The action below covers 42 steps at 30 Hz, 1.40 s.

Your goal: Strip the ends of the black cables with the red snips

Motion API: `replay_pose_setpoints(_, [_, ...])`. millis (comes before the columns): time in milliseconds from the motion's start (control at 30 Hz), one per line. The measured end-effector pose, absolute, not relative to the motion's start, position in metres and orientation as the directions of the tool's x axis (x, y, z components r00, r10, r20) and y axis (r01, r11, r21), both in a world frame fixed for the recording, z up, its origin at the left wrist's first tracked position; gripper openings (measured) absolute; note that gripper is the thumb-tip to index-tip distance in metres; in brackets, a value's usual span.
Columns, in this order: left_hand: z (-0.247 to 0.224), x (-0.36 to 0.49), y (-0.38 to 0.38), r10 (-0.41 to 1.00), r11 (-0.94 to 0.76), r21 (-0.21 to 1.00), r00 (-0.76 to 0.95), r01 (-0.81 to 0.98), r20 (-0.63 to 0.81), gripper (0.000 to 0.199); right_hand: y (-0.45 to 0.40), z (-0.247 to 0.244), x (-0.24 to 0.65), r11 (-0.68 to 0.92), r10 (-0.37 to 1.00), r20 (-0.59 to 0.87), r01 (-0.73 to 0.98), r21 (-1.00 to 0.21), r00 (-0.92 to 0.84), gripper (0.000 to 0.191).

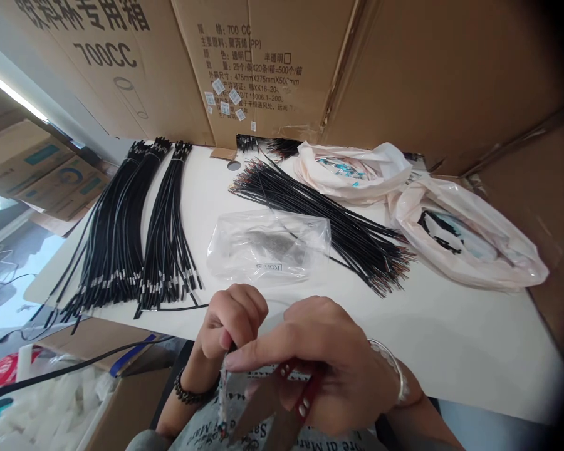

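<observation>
My left hand (237, 316) is closed around a black cable (232, 347) near the table's front edge. From the cable hangs a pale, stringy stripped end (222, 404), with small coloured tips at the bottom. My right hand (331, 351) grips scissors (305, 404) with red, riveted handles, their blades pointing down toward my lap. The right thumb presses against the cable just below the left fingers. Behind both hands lies a clear plastic bag (225, 241) with grey contents and a small label. How far the scissors' blades are apart is hard to make out.
Black cable bundles (117, 232) lie on the left of the white table (451, 338); a loose cable pile (310, 213) lies across the middle. Two open white bags (493, 213) with small parts sit at right. Tall cardboard boxes (272, 75) wall the back. A bin of pale scraps (70, 388) stands lower left.
</observation>
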<state>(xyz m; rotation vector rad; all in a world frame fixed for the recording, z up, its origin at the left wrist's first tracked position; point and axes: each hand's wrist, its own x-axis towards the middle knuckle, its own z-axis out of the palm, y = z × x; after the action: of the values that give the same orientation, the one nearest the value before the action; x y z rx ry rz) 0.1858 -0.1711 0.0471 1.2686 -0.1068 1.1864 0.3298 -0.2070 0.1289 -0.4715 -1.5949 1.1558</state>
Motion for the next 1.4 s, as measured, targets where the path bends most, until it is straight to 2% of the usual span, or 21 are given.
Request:
replay_pose_setpoints(100, [0.05,0.187,-0.165,0.535,-0.185,0.591,0.424,-0.785,0.73,0.043,-0.212,0.128,0.331,0.477,0.785,0.526,-0.221,-0.85,-0.327,0.021])
replay_pose_setpoints(167, [0.052,0.189,-0.163,0.522,-0.206,0.592,0.424,-0.779,0.74,0.044,-0.214,0.128,0.334,0.498,0.762,0.536,-0.201,-0.844,-0.364,0.026])
replay_pose_setpoints(267, [0.056,0.19,-0.164,0.571,-0.231,0.608,0.4,-0.76,0.717,0.045,-0.212,0.13,0.34,0.513,0.75,0.526,-0.15,-0.845,-0.401,0.031])
replay_pose_setpoints(333, [0.06,0.189,-0.167,0.614,-0.241,0.639,0.395,-0.73,0.683,0.048,-0.207,0.129,0.342,0.531,0.721,0.52,-0.117,-0.839,-0.457,0.027])
replay_pose_setpoints(433, [0.065,0.187,-0.167,0.62,-0.277,0.675,0.409,-0.684,0.669,0.05,-0.201,0.127,0.342,0.634,0.573,0.627,-0.199,-0.747,-0.527,0.021])
replay_pose_setpoints(500, [0.065,0.187,-0.164,0.585,-0.293,0.666,0.422,-0.685,0.692,0.048,-0.203,0.127,0.339,0.666,0.584,0.673,-0.206,-0.717,-0.453,0.021])
replay_pose_setpoints(600, [0.06,0.187,-0.158,0.514,-0.296,0.625,0.431,-0.723,0.742,0.044,-0.214,0.129,0.335,0.548,0.791,0.549,-0.086,-0.832,-0.269,0.019])
replay_pose_setpoints(700, [0.055,0.188,-0.157,0.474,-0.289,0.593,0.426,-0.751,0.771,0.039,-0.221,0.131,0.334,0.423,0.871,0.437,-0.11,-0.899,-0.226,0.022])
replay_pose_setpoints(867, [0.054,0.187,-0.161,0.539,-0.258,0.612,0.415,-0.747,0.733,0.037,-0.213,0.131,0.336,0.323,0.852,0.408,-0.282,-0.903,-0.328,0.026])
replay_pose_setpoints(1067, [0.05,0.189,-0.158,0.49,-0.267,0.588,0.418,-0.764,0.765,0.04,-0.207,0.132,0.338,0.328,0.81,0.416,-0.268,-0.906,-0.413,0.022])
replay_pose_setpoints(1167, [0.051,0.191,-0.161,0.535,-0.268,0.592,0.393,-0.76,0.748,0.043,-0.207,0.133,0.337,0.308,0.81,0.408,-0.288,-0.907,-0.421,0.022])
replay_pose_setpoints(1267, [0.053,0.19,-0.166,0.604,-0.251,0.651,0.41,-0.717,0.684,0.047,-0.206,0.134,0.335,0.295,0.811,0.416,-0.325,-0.898,-0.411,0.024])
replay_pose_setpoints(1400, [0.052,0.19,-0.166,0.59,-0.253,0.646,0.414,-0.72,0.693,0.047,-0.204,0.135,0.334,0.275,0.807,0.424,-0.375,-0.886,-0.411,0.028])
